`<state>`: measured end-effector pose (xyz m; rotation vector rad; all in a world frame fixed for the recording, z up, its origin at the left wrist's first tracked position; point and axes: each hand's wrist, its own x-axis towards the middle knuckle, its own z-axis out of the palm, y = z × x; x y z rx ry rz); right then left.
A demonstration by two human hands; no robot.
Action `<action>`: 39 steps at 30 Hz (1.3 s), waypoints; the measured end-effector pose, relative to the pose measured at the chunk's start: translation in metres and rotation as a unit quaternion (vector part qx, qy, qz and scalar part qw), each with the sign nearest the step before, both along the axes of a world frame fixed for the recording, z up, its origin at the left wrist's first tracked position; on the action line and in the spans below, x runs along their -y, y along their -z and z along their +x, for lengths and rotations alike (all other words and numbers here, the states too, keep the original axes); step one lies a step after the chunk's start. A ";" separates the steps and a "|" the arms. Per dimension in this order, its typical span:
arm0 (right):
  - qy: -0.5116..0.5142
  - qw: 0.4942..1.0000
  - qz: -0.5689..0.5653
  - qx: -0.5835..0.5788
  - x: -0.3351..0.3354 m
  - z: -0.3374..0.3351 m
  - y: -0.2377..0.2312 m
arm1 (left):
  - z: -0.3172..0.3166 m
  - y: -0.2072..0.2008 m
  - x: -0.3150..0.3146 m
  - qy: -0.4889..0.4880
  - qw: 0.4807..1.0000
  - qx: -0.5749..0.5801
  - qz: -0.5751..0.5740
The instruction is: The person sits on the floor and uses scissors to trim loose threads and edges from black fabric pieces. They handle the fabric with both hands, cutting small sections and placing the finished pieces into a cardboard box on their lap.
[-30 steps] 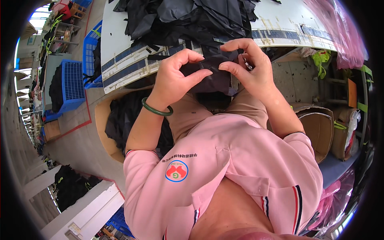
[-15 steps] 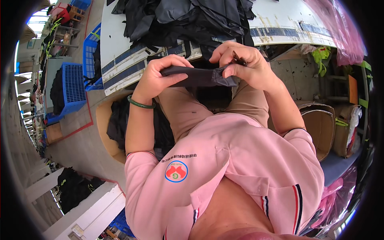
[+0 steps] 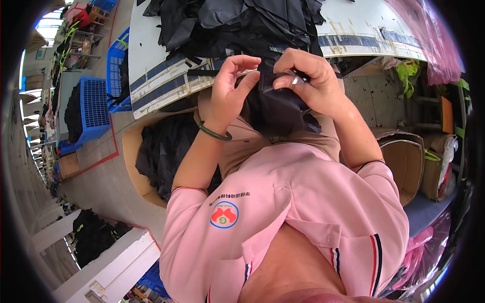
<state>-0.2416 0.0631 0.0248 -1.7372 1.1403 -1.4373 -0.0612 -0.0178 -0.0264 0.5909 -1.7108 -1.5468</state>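
A piece of black fabric (image 3: 275, 108) hangs in front of my lap, below the edge of a white worktable (image 3: 151, 76). My right hand (image 3: 305, 81) pinches its top edge, with a ring on one finger. My left hand (image 3: 230, 88), with a green bangle on the wrist, touches the fabric's left side, fingers curled and partly spread. A heap of black fabric pieces (image 3: 237, 22) lies on the table just beyond my hands.
A cardboard box (image 3: 151, 151) holding black fabric stands on the floor at my left. Blue plastic crates (image 3: 93, 103) sit further left. Another open cardboard box (image 3: 406, 154) is at my right, and pink plastic sheeting (image 3: 429, 35) hangs at the upper right.
The black fabric was held flat and horizontal between both hands; now it hangs down from my right hand's pinch. Both hands have risen toward the table edge, and my left hand has loosened.
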 end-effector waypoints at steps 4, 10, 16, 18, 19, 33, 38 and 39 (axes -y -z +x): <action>0.057 0.997 -0.007 -0.055 0.001 0.003 -0.005 | 0.008 -0.024 -0.023 0.039 0.999 -0.036 -0.013; -0.056 0.978 0.169 0.109 0.005 -0.002 0.001 | 0.005 -0.028 -0.030 0.055 0.996 -0.069 -0.001; -0.056 0.943 0.245 0.220 0.001 0.002 0.004 | 0.009 -0.022 -0.021 0.047 0.994 -0.102 0.012; -0.045 0.928 0.260 0.263 -0.002 0.006 0.006 | 0.008 -0.019 -0.021 0.040 0.993 -0.106 0.008; -0.048 0.910 0.284 0.299 -0.004 0.007 0.009 | 0.007 -0.019 -0.022 0.038 0.993 -0.109 0.007; -0.176 0.871 0.340 0.309 0.003 -0.003 0.015 | 0.008 -0.021 -0.025 0.078 0.992 -0.099 0.004; 0.080 0.985 0.150 0.038 -0.006 0.000 0.008 | 0.004 -0.019 -0.024 -0.052 0.990 -0.113 -0.064; 0.049 0.981 0.175 0.063 -0.012 -0.001 0.004 | 0.003 -0.018 -0.024 -0.077 0.988 -0.117 -0.067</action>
